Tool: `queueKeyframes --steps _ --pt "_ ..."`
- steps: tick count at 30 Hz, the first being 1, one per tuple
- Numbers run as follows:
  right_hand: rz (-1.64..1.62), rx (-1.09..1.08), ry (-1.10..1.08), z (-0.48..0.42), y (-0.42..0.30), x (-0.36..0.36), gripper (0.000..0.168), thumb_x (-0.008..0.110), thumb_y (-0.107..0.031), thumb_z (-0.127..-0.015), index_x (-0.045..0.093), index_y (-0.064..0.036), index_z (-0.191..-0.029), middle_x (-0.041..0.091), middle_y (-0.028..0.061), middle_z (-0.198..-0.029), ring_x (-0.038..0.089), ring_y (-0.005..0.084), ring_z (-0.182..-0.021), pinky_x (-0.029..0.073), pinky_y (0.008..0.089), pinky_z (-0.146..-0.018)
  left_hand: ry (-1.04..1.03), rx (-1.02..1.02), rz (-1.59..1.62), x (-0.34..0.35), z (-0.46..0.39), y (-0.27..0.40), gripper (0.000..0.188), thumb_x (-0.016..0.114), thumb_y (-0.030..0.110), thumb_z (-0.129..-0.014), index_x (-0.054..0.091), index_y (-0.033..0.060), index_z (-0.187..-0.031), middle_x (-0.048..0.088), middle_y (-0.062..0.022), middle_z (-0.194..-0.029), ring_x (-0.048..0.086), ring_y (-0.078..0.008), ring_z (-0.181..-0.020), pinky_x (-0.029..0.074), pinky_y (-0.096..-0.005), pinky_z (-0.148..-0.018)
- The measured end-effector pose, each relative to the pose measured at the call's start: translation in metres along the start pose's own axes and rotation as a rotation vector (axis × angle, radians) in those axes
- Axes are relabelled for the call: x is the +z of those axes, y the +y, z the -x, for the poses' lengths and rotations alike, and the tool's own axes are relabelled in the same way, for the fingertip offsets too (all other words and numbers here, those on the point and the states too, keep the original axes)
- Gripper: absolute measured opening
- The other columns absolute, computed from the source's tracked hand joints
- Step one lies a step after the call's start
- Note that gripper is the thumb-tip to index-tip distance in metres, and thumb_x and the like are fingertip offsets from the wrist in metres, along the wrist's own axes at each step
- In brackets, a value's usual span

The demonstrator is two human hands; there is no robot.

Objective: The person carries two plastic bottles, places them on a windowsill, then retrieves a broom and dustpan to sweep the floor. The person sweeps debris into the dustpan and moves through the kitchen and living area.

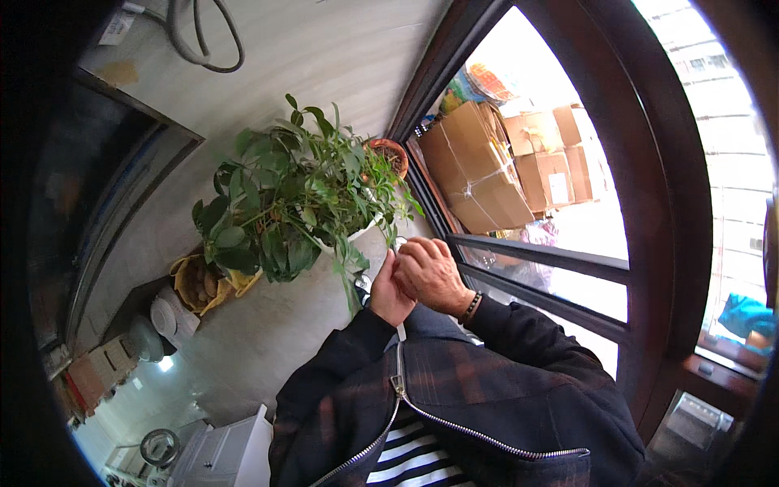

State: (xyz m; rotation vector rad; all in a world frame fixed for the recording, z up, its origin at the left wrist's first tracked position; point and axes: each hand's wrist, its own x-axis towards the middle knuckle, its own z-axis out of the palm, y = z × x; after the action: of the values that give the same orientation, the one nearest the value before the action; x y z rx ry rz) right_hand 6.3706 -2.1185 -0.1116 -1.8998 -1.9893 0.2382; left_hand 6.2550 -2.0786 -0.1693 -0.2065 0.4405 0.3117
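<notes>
My left hand (pixel 391 293) and my right hand (pixel 431 273) meet close together in front of my body, at the lower right edge of a leafy green potted plant (pixel 286 201). Thin leaves hang down to the fingertips. The fingers of both hands are bent inward and hide whatever lies between them, so a hold on a leaf or stem cannot be made out. A beaded bracelet (pixel 471 307) circles my right wrist. The rim of a white pot (pixel 363 231) shows under the foliage. A terracotta-coloured pot (pixel 400 157) with soil stands behind the plant.
To the right is a dark-framed window (pixel 548 255), with tied cardboard boxes (pixel 468 164) beyond it. At the left a yellow bag (pixel 182 283) holds brown lumpy things. A white cabinet (pixel 225 450) stands lower left. A grey cable (pixel 176 39) hangs on the wall.
</notes>
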Motion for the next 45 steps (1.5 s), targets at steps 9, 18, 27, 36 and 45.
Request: queueKeyframes --steps 9,18,27,36,45 --pt "-0.032 0.247 0.107 0.029 -0.037 -0.049 0.026 0.051 -0.022 -0.082 0.054 -0.005 -0.101 0.053 0.0098 -0.103 0.048 0.0262 -0.100 0.036 0.0364 -0.084 -0.122 -0.054 -0.528 0.040 0.040 -0.009 0.019 0.043 0.021 -0.092 0.052 0.0068 -0.099 0.055 -0.0013 -0.082 0.053 -0.0112 -0.071 0.043 -0.0232 -0.065" --pt "-1.005 1.417 0.464 0.183 0.075 -0.084 0.041 0.036 -0.033 -0.092 0.040 -0.005 -0.121 0.057 0.0100 -0.105 0.056 0.0165 -0.082 0.046 0.0280 -0.065 -0.149 -0.166 -0.581 0.045 0.046 -0.006 0.020 0.052 0.024 -0.088 0.054 0.0048 -0.094 0.050 -0.0001 -0.075 0.043 -0.0070 -0.061 0.032 -0.0177 -0.049" --pt "-0.925 1.536 0.646 0.199 0.137 -0.135 0.025 0.041 -0.023 -0.087 0.056 -0.003 -0.085 0.065 0.0110 -0.082 0.061 0.0134 -0.060 0.045 0.0207 -0.049 -0.090 -0.108 -0.712 0.030 0.056 0.001 0.021 0.057 0.015 -0.085 0.055 0.0029 -0.101 0.057 -0.0035 -0.078 0.048 -0.0073 -0.062 0.035 -0.0172 -0.051" --pt "-0.795 1.358 0.321 0.147 0.164 -0.131 0.026 0.040 -0.026 -0.086 0.053 -0.003 -0.085 0.065 0.0144 -0.081 0.060 0.0148 -0.057 0.045 0.0235 -0.047 -0.015 0.029 -0.843 0.027 0.059 0.003 0.016 0.052 0.016 -0.088 0.057 0.0033 -0.096 0.055 -0.0005 -0.068 0.044 -0.0038 -0.054 0.031 -0.0155 -0.045" --pt "-0.749 1.086 0.258 0.050 0.202 -0.117 0.048 0.046 -0.044 -0.086 0.041 -0.004 -0.112 0.059 0.0113 -0.094 0.060 0.0165 -0.062 0.044 0.0245 -0.052 0.207 0.238 -0.806 0.012 0.083 0.006 0.018 0.052 0.019 -0.088 0.057 0.0037 -0.096 0.049 0.0012 -0.064 0.039 -0.0028 -0.050 0.025 -0.0155 -0.042"
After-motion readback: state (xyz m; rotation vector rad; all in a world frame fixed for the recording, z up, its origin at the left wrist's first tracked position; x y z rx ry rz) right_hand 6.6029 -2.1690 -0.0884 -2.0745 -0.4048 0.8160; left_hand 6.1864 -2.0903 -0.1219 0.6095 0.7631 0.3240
